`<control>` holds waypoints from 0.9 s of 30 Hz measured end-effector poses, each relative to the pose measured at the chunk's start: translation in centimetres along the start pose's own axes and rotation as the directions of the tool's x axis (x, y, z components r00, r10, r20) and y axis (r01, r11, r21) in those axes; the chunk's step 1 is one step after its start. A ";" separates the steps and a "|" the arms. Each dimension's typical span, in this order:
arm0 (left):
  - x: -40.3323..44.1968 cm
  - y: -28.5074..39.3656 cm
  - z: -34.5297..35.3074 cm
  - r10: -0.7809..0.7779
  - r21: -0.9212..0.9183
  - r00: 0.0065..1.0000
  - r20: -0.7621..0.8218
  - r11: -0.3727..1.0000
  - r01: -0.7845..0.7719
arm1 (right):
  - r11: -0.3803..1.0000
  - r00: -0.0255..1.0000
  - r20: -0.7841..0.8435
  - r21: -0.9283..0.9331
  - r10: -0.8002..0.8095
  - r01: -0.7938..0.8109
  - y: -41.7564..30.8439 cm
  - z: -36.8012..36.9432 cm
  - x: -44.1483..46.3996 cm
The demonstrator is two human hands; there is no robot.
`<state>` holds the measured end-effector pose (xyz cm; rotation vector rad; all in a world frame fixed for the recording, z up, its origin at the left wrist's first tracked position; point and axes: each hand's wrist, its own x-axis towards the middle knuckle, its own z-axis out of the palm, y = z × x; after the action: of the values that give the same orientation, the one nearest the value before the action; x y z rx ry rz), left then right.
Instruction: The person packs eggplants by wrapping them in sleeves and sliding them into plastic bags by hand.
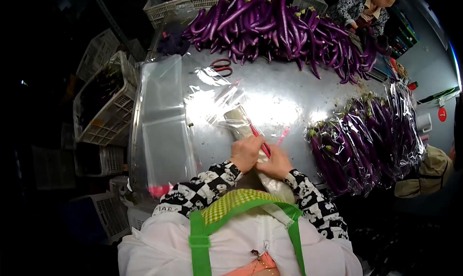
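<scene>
Close to my body, at the table's near edge, my left hand [246,152] and my right hand [275,162] meet with their fingers closed. Between them they grip a long, crumpled clear plastic bag [237,118]. A red strip [260,138] runs along the bag and under my fingers; I cannot tell whether it belongs to the bag. What the bag holds, if anything, is hard to make out. A short pink strip [283,135] sticks up beyond my right hand. To the left lies a stack of flat clear bags [164,107].
Loose purple eggplants [270,27] are heaped along the far side. Bagged eggplants [366,141] lie at the right. Red-handled scissors [221,67] rest on the metal table [299,90]. Crates [108,102] stand at the left. Another person [359,8] is at the far right.
</scene>
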<state>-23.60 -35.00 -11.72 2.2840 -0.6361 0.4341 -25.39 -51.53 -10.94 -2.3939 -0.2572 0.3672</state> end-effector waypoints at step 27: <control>-2.5 4.0 1.9 0.178 -0.306 0.977 0.116 0.942 -0.136 | 0.795 0.954 0.059 0.540 0.294 -0.278 3.7 0.4 -3.8</control>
<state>-27.64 -38.10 -11.96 1.9964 -0.8976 0.2325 -28.81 -55.04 -12.95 -1.8620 0.2115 0.4732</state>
